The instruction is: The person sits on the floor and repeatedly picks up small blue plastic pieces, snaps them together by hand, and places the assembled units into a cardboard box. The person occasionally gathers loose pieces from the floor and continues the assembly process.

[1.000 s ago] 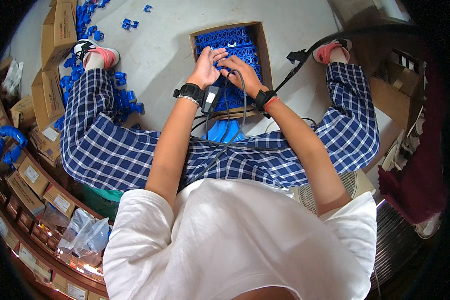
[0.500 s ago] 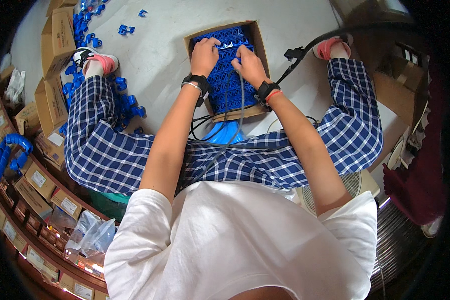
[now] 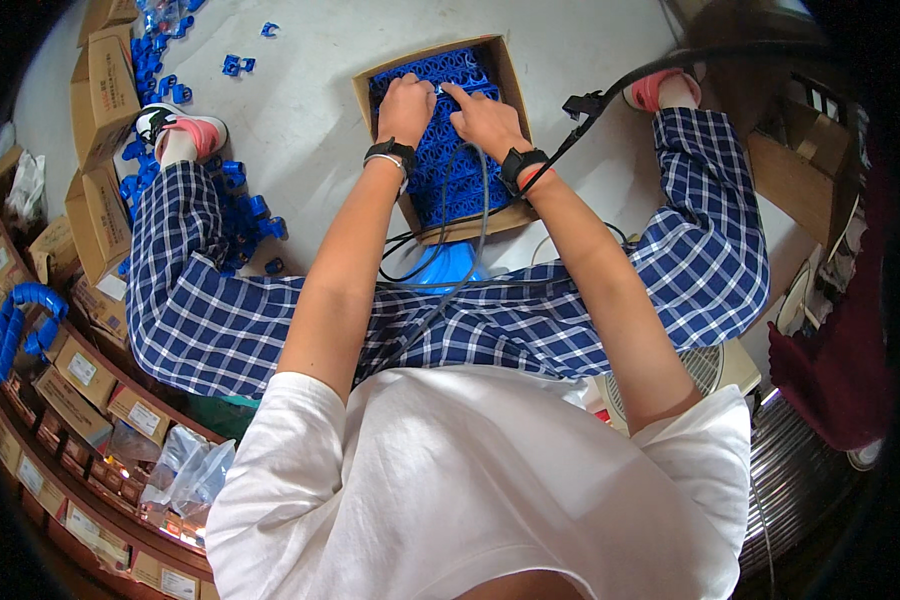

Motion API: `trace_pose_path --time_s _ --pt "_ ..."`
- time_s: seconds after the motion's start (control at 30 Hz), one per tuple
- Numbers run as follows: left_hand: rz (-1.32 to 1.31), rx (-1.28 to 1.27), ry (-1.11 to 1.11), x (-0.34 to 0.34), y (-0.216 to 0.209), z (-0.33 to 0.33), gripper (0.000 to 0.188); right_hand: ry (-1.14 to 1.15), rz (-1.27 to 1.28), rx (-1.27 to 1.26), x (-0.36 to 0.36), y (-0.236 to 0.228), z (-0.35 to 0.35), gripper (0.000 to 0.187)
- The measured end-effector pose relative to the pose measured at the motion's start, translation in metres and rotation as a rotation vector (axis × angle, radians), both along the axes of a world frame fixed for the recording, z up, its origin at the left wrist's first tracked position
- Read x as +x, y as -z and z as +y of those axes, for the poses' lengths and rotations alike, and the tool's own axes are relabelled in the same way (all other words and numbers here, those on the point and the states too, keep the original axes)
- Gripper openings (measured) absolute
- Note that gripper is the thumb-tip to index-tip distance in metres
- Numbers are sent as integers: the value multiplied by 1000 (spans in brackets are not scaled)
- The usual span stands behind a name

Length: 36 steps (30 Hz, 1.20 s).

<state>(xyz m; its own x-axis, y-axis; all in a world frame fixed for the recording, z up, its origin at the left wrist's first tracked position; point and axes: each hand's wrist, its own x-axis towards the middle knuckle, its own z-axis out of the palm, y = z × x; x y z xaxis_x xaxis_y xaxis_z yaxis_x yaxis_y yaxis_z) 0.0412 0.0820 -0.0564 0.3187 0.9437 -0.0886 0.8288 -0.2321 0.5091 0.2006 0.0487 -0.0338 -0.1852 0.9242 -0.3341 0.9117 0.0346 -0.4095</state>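
An open cardboard box on the floor between my legs is packed with rows of small blue plastic clips. My left hand is over the far left part of the box, its fingers curled down among the clips; what they grip is hidden. Just to its right, my right hand stretches its index finger toward the left fingertips, touching or nearly touching a clip there. Its thumb is apart from that finger and nothing shows in its grasp. A grey cable runs across the packed clips.
Loose blue plastic pieces lie in a heap by my left leg, with a few farther off. Cardboard boxes line the left side. A blue plastic bag lies below the box, and a black cable arches at the right.
My right hand has moved slightly left, with its index finger now stretched toward my left hand. The box appears shifted slightly left and up in the view, as do other floor objects.
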Motion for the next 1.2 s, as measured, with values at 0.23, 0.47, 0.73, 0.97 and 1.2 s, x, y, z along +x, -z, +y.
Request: trace_pose_path --time_s 0.23,0.47,0.73,0.97,1.2 --pt "-34 19 -48 2 3 -1 10 27 35 43 -3 7 7 40" --pt "-54 2 -57 2 1 -1 11 17 -14 22 -9 13 27 24" --pt "-21 -50 -62 2 0 0 12 -26 -68 3 -9 14 38 18" --pt "-16 -23 -57 2 2 -2 12 -4 -22 7 -7 13 35 18" --pt "-42 -33 -84 3 1 -3 11 5 59 -29 -2 10 38 21"
